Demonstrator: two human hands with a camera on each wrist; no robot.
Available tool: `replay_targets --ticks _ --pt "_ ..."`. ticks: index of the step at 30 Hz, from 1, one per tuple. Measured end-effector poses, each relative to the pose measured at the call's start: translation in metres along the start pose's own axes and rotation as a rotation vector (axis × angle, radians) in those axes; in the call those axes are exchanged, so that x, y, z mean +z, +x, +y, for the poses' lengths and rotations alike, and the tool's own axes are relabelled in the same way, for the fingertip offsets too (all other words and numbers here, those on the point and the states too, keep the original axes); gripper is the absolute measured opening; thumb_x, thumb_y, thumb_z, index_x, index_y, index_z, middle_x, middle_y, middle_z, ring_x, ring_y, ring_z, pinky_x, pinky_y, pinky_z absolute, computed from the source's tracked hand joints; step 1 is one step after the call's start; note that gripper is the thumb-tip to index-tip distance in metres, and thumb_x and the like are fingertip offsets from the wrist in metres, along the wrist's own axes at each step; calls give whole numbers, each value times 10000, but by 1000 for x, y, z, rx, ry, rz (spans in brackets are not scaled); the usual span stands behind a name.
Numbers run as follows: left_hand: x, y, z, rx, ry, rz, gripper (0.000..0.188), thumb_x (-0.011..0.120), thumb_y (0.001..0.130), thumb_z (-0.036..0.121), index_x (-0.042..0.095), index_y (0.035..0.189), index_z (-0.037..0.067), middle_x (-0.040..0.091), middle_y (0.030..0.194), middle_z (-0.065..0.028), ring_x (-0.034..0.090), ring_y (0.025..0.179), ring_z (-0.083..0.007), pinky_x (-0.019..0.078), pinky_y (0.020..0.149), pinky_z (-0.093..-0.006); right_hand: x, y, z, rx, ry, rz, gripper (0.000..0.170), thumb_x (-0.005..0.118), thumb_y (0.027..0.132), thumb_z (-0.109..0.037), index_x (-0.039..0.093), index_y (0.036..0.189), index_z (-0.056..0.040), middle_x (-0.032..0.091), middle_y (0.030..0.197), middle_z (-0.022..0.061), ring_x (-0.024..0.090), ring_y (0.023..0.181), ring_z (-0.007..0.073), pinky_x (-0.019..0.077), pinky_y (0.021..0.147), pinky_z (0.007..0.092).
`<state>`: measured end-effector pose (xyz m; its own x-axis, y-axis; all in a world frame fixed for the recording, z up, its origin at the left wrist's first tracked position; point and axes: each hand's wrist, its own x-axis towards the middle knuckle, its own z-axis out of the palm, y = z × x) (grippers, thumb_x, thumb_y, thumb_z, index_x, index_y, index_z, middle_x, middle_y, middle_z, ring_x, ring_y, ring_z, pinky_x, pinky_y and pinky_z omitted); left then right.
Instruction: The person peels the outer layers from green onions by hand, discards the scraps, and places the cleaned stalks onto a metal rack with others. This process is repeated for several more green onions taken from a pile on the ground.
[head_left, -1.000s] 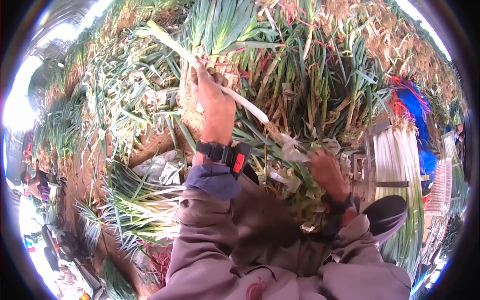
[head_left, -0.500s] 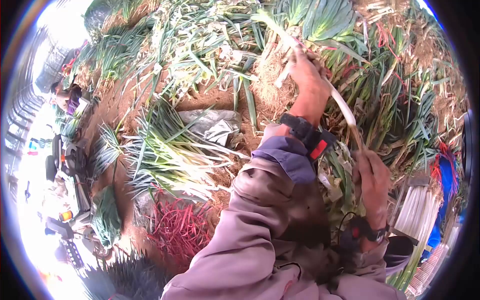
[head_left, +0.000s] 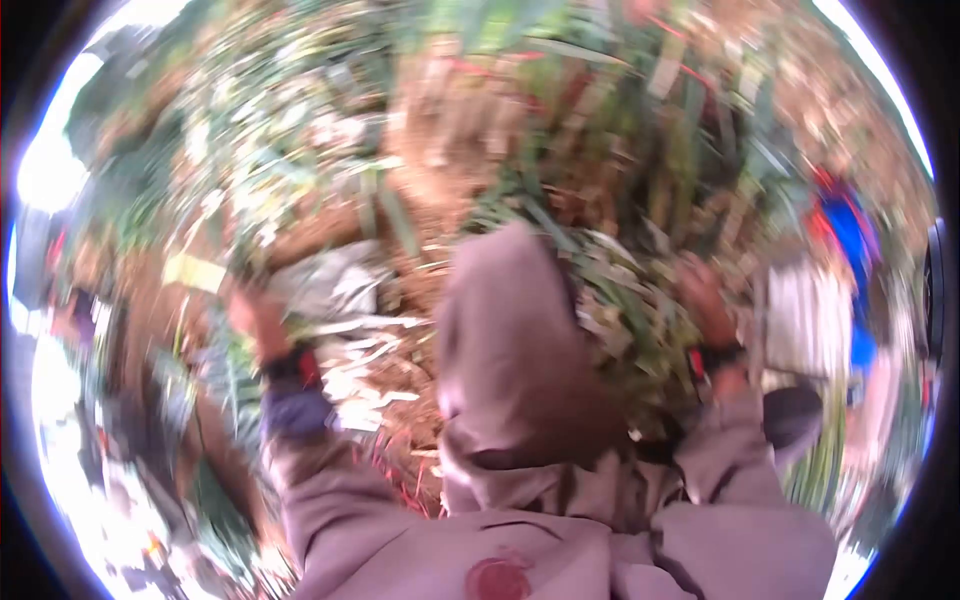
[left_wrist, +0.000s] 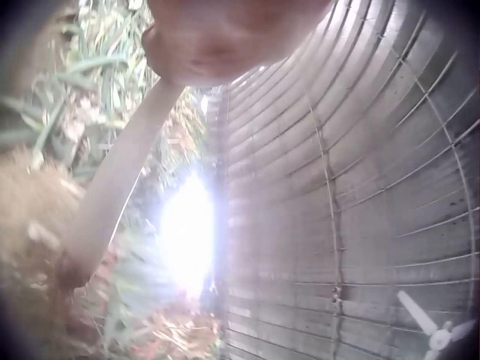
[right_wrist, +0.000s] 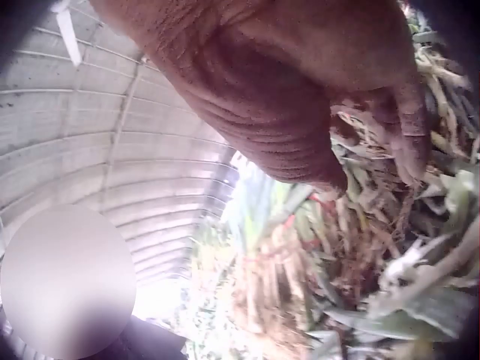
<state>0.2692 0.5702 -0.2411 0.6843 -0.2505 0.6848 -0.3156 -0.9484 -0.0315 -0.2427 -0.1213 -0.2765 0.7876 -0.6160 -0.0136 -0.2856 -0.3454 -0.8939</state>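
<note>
My left hand (head_left: 257, 318) is out at the left in the head view, over the cut leaves, gripping a green onion. A pale, blurred end of the green onion (head_left: 195, 272) sticks out beyond the fingers. In the left wrist view its thick white stalk (left_wrist: 124, 176) slants down from the left hand (left_wrist: 232, 37) to a brownish root end. On the right, my right hand (head_left: 708, 300) is low over a heap of stripped leaves (head_left: 625, 290). The right wrist view shows that hand (right_wrist: 300, 90) with fingers hanging loosely curled and nothing between them.
White-stalked green onions (head_left: 808, 320) lie stacked at the right, beside a blue bundle (head_left: 852, 240). A grey plastic sheet (head_left: 335, 280) and loose white stalks (head_left: 370, 350) lie on the soil. Uncleaned bunches are at the back. My knee (head_left: 510, 340) rises in the middle.
My left hand has swung from the front centre to the far left, carrying the green onion. My right hand has come off the root end. The head view has turned and is blurred.
</note>
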Motion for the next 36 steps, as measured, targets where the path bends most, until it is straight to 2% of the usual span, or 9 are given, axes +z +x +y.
replay_targets --ticks 2,4,7,9,12,20,26,28,36 --pt "-12 -68 -73 237 -194 61 457 678 812 62 550 1241 -32 653 944 -122 622 759 -278 517 633 -413 -1 -5 -45 329 351 172 304 638 976 -308 667 1057 -16 624 863 5 564 704 82 465 615 266" --pt "-43 -126 -92 -949 -970 -465 439 508 1016 269 516 1392 44 626 1152 -104 642 928 -263 542 769 -369 -17 7 0 429 192 315 280 629 978 -296 671 974 -19 590 739 -15 542 640 85 438 569 275" --pt "-63 -192 -113 56 -492 -490 315 459 1024 262 561 1246 65 571 1016 -81 580 794 -182 525 695 -347 -37 18 11 601 198 390 282 626 974 -285 673 890 -20 574 668 4 520 590 94 423 547 298" --pt "-51 -143 -69 -1041 -1131 -543 181 522 1000 164 522 1072 -1 522 895 -91 576 817 -172 504 654 -339 -44 32 32 541 84 381 341 615 976 -308 626 812 -9 551 639 42 495 572 140 404 550 357" --pt "-76 -4 64 -81 -182 -640 204 562 993 137 616 947 -54 634 864 -103 582 816 -174 521 747 -295 -38 45 31 455 -128 273 440 614 962 -354 578 734 21 532 608 103 487 553 215 394 559 430" --pt "-237 193 447 -695 -2323 -692 481 457 1067 156 351 1485 -56 449 1464 -165 570 1124 -145 540 927 -287 76 23 -1 112 -393 -536 360 526 932 -285 692 968 32 683 873 265 645 746 380 501 718 483" --pt "-221 143 578 -321 -1846 -989 359 541 1030 120 535 1356 -29 630 1061 -79 604 897 -109 525 778 -243 24 98 1 68 -249 110 386 532 1022 -375 667 1057 -16 647 750 169 595 608 306 472 592 442" --pt "-191 132 580 -809 -1976 -1428 311 553 1029 153 588 1302 7 638 996 -36 585 863 -86 495 738 -216 14 121 29 247 -338 341 309 558 992 -303 655 1015 -11 672 810 218 651 789 418 496 682 492" --pt "-174 135 599 -656 -2040 -1355 314 570 1017 166 602 1290 15 648 1022 -32 589 810 -86 473 765 -231 46 133 91 530 -571 -24 386 680 804 -331 651 980 12 674 978 263 639 928 464 497 815 527"
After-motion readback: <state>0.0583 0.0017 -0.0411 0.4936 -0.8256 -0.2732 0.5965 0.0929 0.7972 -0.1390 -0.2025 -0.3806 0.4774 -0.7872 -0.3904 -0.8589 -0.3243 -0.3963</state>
